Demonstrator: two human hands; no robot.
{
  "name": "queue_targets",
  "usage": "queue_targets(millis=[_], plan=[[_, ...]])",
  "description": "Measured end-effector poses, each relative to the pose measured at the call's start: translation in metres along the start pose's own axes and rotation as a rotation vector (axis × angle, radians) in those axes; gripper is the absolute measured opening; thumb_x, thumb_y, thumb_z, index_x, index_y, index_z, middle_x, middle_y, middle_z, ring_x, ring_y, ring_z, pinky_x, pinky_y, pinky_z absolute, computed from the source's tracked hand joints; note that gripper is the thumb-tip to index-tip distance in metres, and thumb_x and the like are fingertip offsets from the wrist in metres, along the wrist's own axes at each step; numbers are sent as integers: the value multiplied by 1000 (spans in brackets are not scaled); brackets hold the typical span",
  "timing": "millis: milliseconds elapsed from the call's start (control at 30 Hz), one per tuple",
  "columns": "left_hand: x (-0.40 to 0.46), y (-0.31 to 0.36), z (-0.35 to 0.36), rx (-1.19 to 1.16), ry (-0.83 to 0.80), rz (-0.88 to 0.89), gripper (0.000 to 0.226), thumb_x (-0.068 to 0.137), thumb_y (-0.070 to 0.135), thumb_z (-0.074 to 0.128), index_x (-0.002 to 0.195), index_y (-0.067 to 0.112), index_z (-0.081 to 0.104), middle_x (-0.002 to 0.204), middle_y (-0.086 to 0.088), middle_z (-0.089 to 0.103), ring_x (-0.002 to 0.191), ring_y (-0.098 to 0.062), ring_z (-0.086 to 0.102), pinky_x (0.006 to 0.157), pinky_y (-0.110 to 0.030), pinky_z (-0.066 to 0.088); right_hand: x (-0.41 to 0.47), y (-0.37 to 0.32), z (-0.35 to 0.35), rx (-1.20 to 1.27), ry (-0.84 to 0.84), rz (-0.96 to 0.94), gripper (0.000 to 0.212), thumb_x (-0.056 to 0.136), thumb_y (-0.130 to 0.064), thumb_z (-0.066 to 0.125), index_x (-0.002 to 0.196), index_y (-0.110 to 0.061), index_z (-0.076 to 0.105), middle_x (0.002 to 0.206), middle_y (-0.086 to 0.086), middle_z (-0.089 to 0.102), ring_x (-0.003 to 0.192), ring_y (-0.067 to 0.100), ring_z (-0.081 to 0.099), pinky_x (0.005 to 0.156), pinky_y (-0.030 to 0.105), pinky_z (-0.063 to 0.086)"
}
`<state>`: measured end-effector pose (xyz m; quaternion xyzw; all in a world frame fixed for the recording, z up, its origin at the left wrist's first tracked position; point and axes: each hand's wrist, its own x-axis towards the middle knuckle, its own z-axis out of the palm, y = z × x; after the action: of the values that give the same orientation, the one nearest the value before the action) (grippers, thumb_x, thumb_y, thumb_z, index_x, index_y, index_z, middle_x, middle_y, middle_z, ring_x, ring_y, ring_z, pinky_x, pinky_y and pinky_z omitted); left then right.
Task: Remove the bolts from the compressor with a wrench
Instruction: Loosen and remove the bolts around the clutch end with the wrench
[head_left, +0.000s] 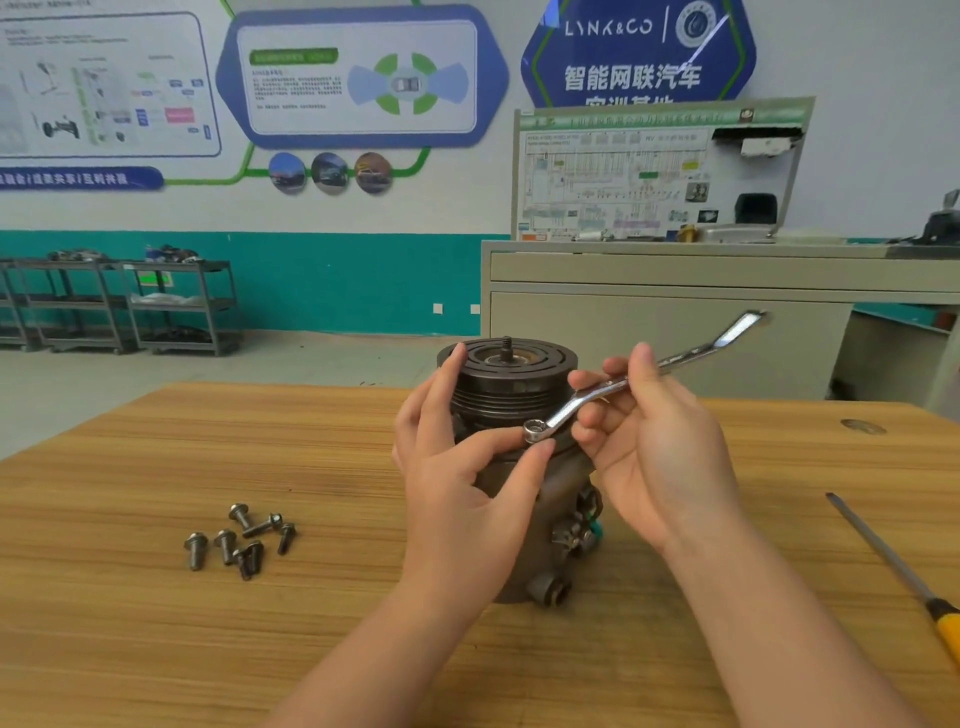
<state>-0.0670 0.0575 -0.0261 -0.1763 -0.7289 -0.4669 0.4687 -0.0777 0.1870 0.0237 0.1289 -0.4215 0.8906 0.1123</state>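
Fingers of the right hand are pinched round the shank of the wrench, whose ring end is steadied by the thumb tip of the left hand; the other left fingers are spread against the pulley of the compressor. Whether the ring is seated on a bolt head cannot be told, since the spot is hidden behind the thumb.

A slip is judged the main risk: if the ring sits only partly on a head, it could ride off under load and round the corners, and knuckles could be driven into the pulley grooves. The compressor stands upright on end near the middle of the surface, held only by one hand, so a hard pull could tip or twist it.

Seven loose bolts lie together toward the left of the surface and could be scattered by a toppled body. A screwdriver lies near the right edge, well apart. The swing of the long handle is limited chiefly by the pulley and the left hand.
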Motion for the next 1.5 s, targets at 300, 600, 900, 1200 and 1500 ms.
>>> queue_targets(millis=[300, 600, 900, 1200, 1500], plan=[[4, 1, 0, -14, -22, -55, 14, 73, 27, 81, 70, 22, 68, 148, 20, 33, 138, -4, 25, 111, -19, 22, -14, -2, 10, -23, 19, -278, 27, 93, -36, 48, 83, -11, 54, 74, 9, 71, 52, 12, 63, 51, 22, 52], [2, -2, 0, 23, -35, 7, 13, 76, 31, 75, 82, 20, 76, 155, 5, 30, 134, -7, 25, 108, -18, 21, -24, 12, 10, -604, -87, -858, 13, 95, -43, 54, 84, -37, 57, 73, -6, 69, 57, 10, 67, 61, 25, 54], [4, 13, -3, -69, -7, -30, 22, 77, 46, 60, 97, 42, 68, 151, -2, 37, 133, -31, 35, 107, -50, 34, -33, 19, 13, -1026, -158, -1190, 25, 99, -22, 55, 85, -5, 66, 71, 7, 62, 62, 17, 60, 60, 23, 48], [-5, 3, -3, 37, -121, -58, 67, 80, 11, 75, 137, 22, 41, 137, 3, 45, 128, 13, 35, 111, -11, 22, -45, 42, 34, -1393, -114, -1133, 9, 76, 0, 69, 82, -7, 70, 76, 1, 60, 69, 5, 40, 65, 16, 30], [0, -2, -1, 11, -91, -60, 13, 79, 24, 79, 84, 34, 72, 155, 16, 26, 136, 0, 17, 106, -7, 14, -19, 18, 14, -129, 196, -377, 21, 106, -26, 29, 93, -17, 44, 61, 4, 64, 39, 16, 48, 43, 21, 42]])
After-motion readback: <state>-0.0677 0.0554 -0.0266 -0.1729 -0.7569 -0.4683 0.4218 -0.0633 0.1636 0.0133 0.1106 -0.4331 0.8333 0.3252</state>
